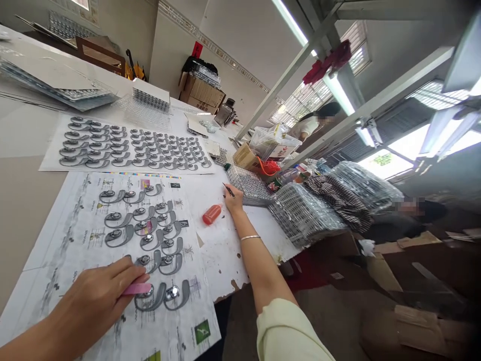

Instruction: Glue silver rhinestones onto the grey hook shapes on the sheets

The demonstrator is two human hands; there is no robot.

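My left hand (pixel 99 293) is closed around a pink stick (pixel 137 289), whose tip lies by a grey curved part (pixel 152 301) with a round metallic centre. Several more such parts sit in loose rows on a printed paper sheet (pixel 75 281). Farther to the right, my right hand (pixel 233 199) pinches a thin dark pen-like tool (pixel 228 190); its exact kind is too small to tell. That hand is beside a clear tray of small round pieces (pixel 248 181). Between my hands, a small red squeeze bottle (pixel 212 214) lies on the white table (pixel 221 250).
A white sheet (pixel 52 160) behind holds many more grey parts. Stacked clear trays (pixel 300 213) in plastic wrap stand at the right table edge. A plastic bin (pixel 274 143) and cardboard box (pixel 203 93) are farther back. Two other people (pixel 310 125) are in the background.
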